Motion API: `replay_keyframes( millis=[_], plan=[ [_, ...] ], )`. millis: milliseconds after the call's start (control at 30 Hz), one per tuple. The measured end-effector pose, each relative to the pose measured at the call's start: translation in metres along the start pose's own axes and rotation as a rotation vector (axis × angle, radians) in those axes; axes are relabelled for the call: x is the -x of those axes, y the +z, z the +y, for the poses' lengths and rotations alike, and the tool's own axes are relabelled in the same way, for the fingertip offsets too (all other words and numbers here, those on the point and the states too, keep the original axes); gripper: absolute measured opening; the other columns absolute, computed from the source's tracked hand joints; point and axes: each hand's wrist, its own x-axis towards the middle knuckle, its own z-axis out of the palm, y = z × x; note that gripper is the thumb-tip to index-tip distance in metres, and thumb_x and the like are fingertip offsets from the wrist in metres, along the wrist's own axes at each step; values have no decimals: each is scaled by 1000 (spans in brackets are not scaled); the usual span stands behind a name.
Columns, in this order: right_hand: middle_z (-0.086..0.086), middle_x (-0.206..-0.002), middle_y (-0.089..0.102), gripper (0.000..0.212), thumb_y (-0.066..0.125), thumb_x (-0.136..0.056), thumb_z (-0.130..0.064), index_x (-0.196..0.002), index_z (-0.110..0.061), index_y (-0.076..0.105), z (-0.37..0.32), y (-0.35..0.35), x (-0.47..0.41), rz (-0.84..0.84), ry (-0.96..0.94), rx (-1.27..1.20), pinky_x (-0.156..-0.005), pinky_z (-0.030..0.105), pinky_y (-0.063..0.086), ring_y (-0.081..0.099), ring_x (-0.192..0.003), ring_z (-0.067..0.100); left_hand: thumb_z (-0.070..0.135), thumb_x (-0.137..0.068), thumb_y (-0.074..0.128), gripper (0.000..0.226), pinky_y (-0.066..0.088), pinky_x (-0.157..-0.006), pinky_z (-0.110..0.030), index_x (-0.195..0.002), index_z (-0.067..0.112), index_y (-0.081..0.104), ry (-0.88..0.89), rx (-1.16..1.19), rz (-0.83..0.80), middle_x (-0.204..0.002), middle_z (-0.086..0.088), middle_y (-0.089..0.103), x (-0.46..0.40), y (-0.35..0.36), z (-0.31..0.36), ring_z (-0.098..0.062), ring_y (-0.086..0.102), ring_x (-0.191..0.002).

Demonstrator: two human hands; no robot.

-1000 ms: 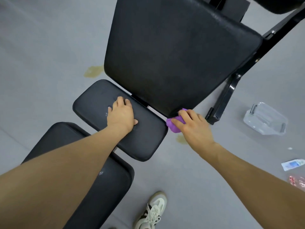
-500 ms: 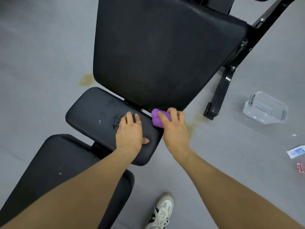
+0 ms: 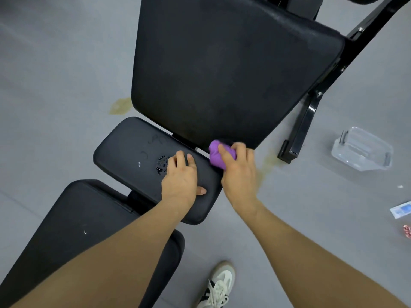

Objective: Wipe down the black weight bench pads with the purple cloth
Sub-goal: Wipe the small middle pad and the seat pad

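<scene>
the right hand (image 3: pixel 239 172) is clamped round the balled-up purple cloth (image 3: pixel 216 157), which sits at the near right corner of the back pad (image 3: pixel 233 74), right by the gap above the seat pad (image 3: pixel 142 152). the left hand (image 3: pixel 180 178) lies flat with fingers straight on the seat pad, just beside a patch of water drops (image 3: pixel 162 166). looks like mid-wipe; the next move probably calls for dragging the cloth over those drops.

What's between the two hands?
In the head view, only bare black seat pad lies between the left hand and the right hand, which holds the purple cloth.
</scene>
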Motion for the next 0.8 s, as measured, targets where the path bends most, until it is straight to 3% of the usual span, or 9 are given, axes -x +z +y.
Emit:
replay_keyframes(
  millis=[100,167,300,433,600,800],
  plan=[
    [8,-121,45,56,64,-80,-3,-132,-19,51,-4,-2,8,-153,-10,-73,-75,39,52,43,-107,29,42,-77,71,96,46,-90,-37,-147,11,14,6,31,12,-144,-10,12,0,2,-1,-28,18,-133],
    [4,-124,40,51,57,-89,-15,-138,-21,43,-4,-10,6,-190,20,-154,-80,34,49,40,-112,24,45,-77,70,95,43,-96,-37,-148,13,15,24,54,28,-143,-8,15,2,2,-5,-26,20,-133],
    [2,-130,41,51,51,-94,-30,-141,-21,35,-15,-20,7,-205,-16,-279,-83,25,41,42,-115,20,46,-86,59,74,17,-116,-37,-146,18,26,92,78,177,-141,-4,28,13,-2,-31,-23,31,-131],
    [3,-139,33,56,48,-95,-33,-146,-19,29,-14,-7,13,-320,-103,-186,-95,30,39,35,-122,21,41,-85,61,76,16,-118,-39,-146,14,25,-13,107,297,-143,-9,28,22,-10,-78,-26,29,-133],
    [3,-139,43,53,51,-95,-29,-144,-17,35,-20,-9,4,-299,-167,-115,-96,30,37,41,-122,23,52,-72,69,110,9,-117,-40,-150,13,2,-168,198,98,-156,-13,-5,4,-18,-110,-29,-6,-145],
    [8,-129,49,49,50,-94,-22,-141,-15,37,-113,30,-79,-301,-364,31,-85,35,39,46,-112,28,45,-68,76,116,16,-116,-41,-150,11,0,-217,228,61,-156,-14,-11,-7,-17,-104,-30,-11,-144]
  ],
)
